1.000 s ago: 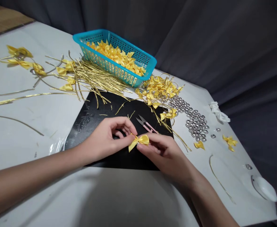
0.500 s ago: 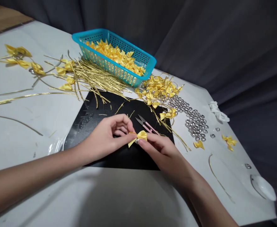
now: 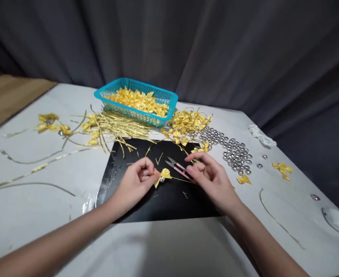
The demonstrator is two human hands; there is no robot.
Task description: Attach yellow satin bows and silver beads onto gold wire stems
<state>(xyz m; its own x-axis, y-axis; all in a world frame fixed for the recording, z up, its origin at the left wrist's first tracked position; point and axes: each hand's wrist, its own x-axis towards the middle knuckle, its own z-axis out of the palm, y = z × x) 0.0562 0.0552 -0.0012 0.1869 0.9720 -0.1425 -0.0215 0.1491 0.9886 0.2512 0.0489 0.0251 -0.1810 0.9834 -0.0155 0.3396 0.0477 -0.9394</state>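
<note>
My left hand point(image 3: 140, 177) is closed in a pinch on a yellow ribbon bow point(image 3: 165, 174), above the black mat. A small silver bead point(image 3: 161, 179) shows at the bow's underside. From the bow a thin gold cord point(image 3: 182, 179) runs right and passes behind my right hand point(image 3: 208, 173). That hand is off the bow, its fingers bent but thumb and index apart, with nothing visible between them. Beside its fingertips lie pink-handled thread snips point(image 3: 178, 167) on the black mat point(image 3: 140, 209), blades pointing up and left.
A blue basket point(image 3: 172, 103) of yellow bows stands at the back, with gold cords point(image 3: 123, 125) piled before it. Right of it lie a heap of bows with cords point(image 3: 191, 120) and silver beads point(image 3: 235, 152). A white device point(image 3: 338, 221) sits far right.
My right hand has let go of the bow and moved right and slightly up, toward the snips. My left hand still pinches the bow. The view has tilted up.
</note>
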